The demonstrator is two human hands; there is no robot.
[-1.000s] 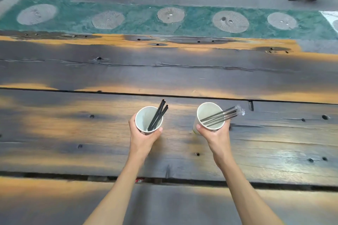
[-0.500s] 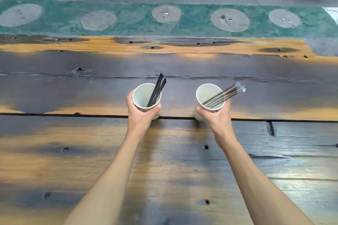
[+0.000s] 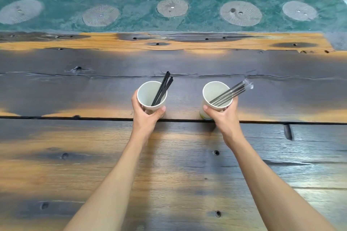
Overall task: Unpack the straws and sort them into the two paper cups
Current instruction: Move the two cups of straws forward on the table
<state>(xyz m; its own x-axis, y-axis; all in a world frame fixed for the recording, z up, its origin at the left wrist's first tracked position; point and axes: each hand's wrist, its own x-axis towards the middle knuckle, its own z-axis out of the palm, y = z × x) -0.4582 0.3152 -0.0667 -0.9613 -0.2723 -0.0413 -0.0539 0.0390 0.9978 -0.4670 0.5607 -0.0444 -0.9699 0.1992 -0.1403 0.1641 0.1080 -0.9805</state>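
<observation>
Head view: our left hand [image 3: 145,116] clasps the left paper cup [image 3: 151,95] of bare black straws [image 3: 162,88]; right of it, our right hand [image 3: 224,116] clasps the wrapped-straw cup [image 3: 217,94], probably steadying both upright on the plank table [image 3: 93,155].

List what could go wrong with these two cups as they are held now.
1. The wrapped straws lean far over the right cup rim; they could tip it or slide out once the right hand lets go.
2. The black straws lean in the left cup, held by the left hand; it may topple.
</observation>
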